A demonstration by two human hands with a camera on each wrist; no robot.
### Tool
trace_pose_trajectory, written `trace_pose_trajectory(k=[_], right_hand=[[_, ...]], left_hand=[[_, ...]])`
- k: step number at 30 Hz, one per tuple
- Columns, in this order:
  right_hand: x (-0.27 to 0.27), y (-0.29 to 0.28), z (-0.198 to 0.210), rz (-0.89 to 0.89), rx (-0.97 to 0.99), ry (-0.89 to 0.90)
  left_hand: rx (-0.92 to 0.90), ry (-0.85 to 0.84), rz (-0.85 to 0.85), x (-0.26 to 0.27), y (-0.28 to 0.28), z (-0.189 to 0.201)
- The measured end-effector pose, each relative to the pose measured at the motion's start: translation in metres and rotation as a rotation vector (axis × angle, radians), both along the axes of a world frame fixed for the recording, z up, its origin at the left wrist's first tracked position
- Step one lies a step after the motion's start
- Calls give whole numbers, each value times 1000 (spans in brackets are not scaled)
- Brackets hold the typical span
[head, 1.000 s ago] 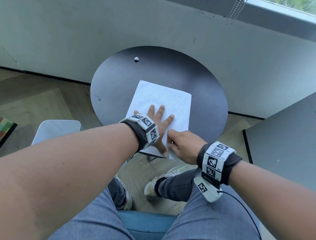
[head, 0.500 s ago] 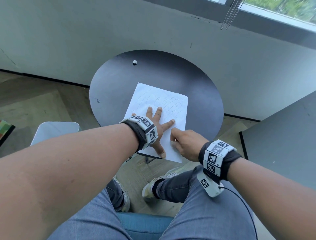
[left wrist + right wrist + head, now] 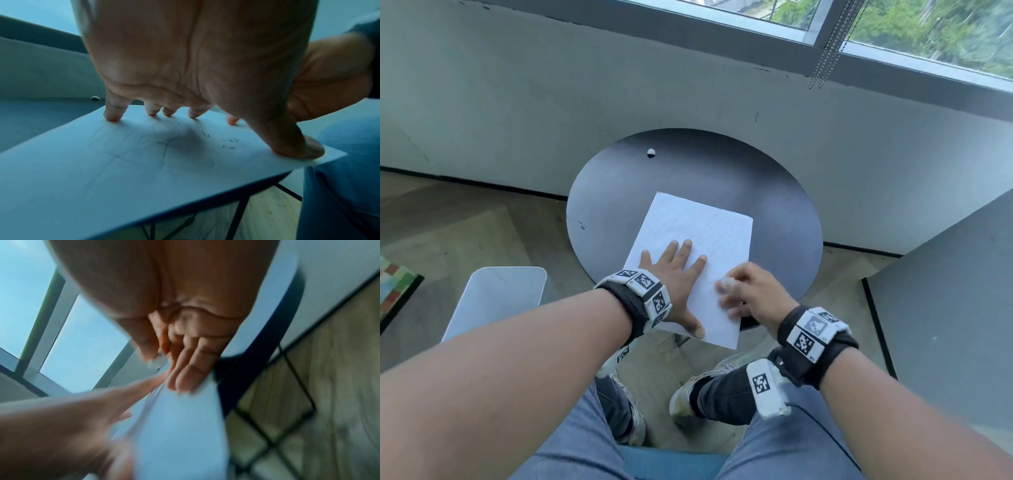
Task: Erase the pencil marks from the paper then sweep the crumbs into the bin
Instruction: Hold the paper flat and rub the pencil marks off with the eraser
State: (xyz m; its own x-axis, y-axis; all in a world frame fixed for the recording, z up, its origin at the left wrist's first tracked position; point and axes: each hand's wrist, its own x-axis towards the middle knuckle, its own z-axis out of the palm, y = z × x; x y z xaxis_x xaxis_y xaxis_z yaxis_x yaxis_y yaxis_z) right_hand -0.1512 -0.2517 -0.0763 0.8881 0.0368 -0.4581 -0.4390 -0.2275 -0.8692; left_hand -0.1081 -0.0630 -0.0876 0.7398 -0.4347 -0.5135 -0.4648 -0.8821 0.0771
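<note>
A white paper (image 3: 709, 233) with faint pencil strokes lies on the round black table (image 3: 784, 212), its near corner hanging over the edge. My left hand (image 3: 674, 270) lies flat on it with fingers spread, and its fingertips (image 3: 112, 116) press the sheet down. Dark eraser crumbs (image 3: 228, 142) lie beside the thumb. My right hand (image 3: 743, 291), blurred, is at the paper's right edge and pinches a small white eraser (image 3: 726, 284). The right wrist view shows the eraser (image 3: 157, 363) between thumb and fingers, just above the paper (image 3: 180, 426).
A white bin (image 3: 496, 301) stands on the floor left of the table, below its edge. A small white lump (image 3: 651, 152) lies at the table's far side. A grey wall runs behind, and a dark panel (image 3: 945, 308) stands at the right.
My right hand has moved away from me along the paper's right edge, past the left thumb, and is now blurred. The left hand stays pressed on the sheet.
</note>
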Motion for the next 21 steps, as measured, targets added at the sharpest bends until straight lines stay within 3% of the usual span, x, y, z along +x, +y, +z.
trace_pose_trajectory(k=[2, 4, 7, 12, 16, 21], right_hand=[[9, -15, 1, -237, -87, -82], [14, -29, 10, -272, -93, -118], [13, -39, 18, -97, -158, -147], [22, -25, 19, 182, -421, -123], [50, -1, 21, 346, -605, -178], [81, 28, 16, 521, -886, -258]], left_hand=[[6, 9, -22, -3, 6, 1], [5, 41, -42, -6, 12, 5], [-24, 59, -38, -4, 18, 15], [-38, -62, 2, 6, 6, 17], [7, -66, 121, 25, 8, 5], [19, -45, 102, 25, 14, -5]])
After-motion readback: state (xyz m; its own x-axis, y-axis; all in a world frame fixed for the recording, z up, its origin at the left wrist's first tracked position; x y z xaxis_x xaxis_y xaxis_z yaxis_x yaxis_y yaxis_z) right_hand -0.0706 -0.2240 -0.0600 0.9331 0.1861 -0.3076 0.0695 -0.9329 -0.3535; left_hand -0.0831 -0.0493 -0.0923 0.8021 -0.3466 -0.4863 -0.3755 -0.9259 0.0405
